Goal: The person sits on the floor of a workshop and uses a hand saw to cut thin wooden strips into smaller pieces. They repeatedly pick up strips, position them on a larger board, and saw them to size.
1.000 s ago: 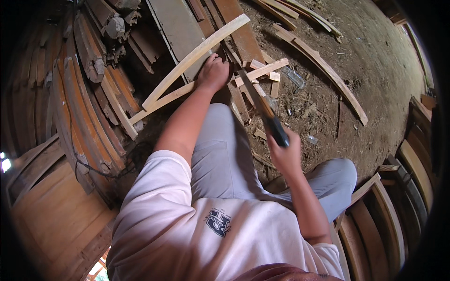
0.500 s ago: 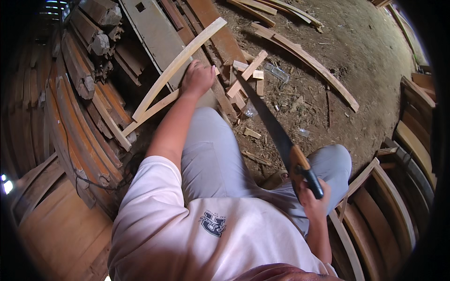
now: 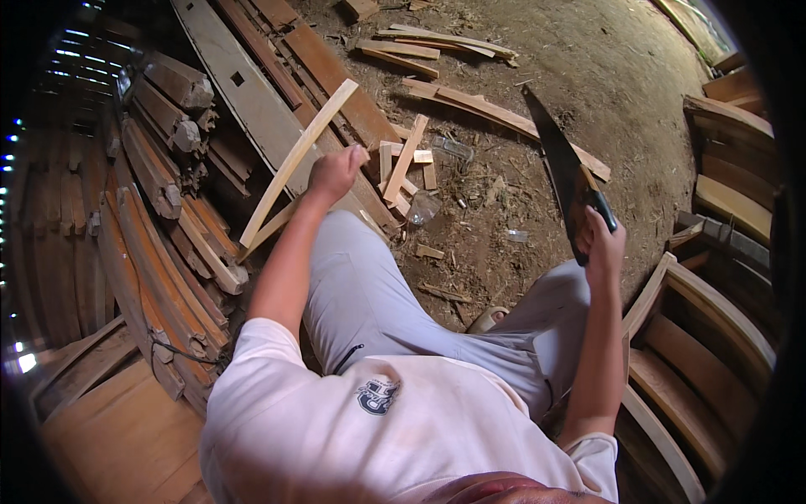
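Observation:
My right hand grips the handle of a handsaw out to the right, its dark blade pointing up and away over the dirt floor. My left hand is closed and raised above the boards by my knee; whether its fingers pinch something small I cannot make out. Next to that hand a pale curved wooden strip lies across a long grey board. Just right of it, short light wood offcuts are heaped in a crossed pile.
Stacked curved timbers fill the left side. Curved wooden frames stand at the right. Further pale strips lie on the dirt floor, with wood chips and a clear plastic piece nearer the offcuts.
The handsaw has swung away from the offcuts to the right, lifted by my right hand. My left hand has come up off the wood and closed. The whole view has shifted.

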`<state>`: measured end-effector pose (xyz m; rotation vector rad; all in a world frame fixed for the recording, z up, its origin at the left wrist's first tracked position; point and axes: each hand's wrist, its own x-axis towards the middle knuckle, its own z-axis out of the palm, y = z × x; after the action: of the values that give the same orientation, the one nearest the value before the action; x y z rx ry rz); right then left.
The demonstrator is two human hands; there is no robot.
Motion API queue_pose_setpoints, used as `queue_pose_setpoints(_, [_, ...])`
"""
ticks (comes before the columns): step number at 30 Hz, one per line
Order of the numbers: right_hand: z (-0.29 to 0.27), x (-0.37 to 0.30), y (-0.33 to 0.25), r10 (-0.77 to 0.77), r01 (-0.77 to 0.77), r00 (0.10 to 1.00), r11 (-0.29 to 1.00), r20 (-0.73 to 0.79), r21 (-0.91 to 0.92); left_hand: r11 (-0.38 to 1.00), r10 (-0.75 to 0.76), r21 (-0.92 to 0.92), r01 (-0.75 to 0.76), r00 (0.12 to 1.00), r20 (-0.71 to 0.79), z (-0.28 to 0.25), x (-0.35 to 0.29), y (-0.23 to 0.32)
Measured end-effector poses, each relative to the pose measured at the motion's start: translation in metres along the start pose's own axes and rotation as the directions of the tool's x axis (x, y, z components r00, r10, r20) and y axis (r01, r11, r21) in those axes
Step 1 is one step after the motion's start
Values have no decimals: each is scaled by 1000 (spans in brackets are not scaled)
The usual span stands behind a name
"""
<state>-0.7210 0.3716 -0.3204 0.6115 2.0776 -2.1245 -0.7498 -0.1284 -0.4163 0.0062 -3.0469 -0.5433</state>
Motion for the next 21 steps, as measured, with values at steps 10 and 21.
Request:
queue_pose_setpoints(10, [-24,52,44,-11,5,977,1000,-213,-30,710,682,-196,-677,730,-48,-60,-41,336])
queue_pose_setpoints(21, [-70,29,37,-8,36,910,998,-414,60,476,858,-350,-807,514,-20,74,-41,352])
